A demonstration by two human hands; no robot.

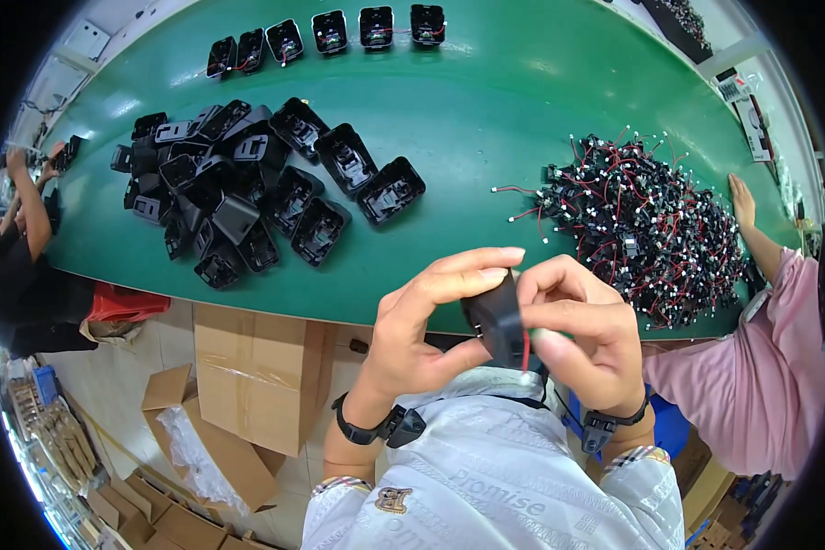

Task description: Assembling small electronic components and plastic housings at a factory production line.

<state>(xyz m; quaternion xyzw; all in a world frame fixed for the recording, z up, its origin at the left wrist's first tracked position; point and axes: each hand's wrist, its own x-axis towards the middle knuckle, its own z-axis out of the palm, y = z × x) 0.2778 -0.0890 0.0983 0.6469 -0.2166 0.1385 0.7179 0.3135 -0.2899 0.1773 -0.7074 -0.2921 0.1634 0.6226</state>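
Just past the table's near edge, my left hand [422, 321] grips a black plastic housing [497, 321], thumb below and fingers over its top. The housing is tilted, and its inside is mostly turned from view. My right hand [582, 325] is closed at the housing's right side, thumb and forefinger pinched by a red wire [526, 351]. A small white connector hangs from that wire's lower end. The fingertips partly hide where the wire meets the housing.
Black housings [211, 183] lie heaped on the green table [486, 119] at left; several stand in a row [330, 32] at the far edge. Small black parts with red wires [637, 229] pile up at right. Co-workers' arms [32, 197] reach in from both sides. Cardboard boxes [252, 376] stand below.
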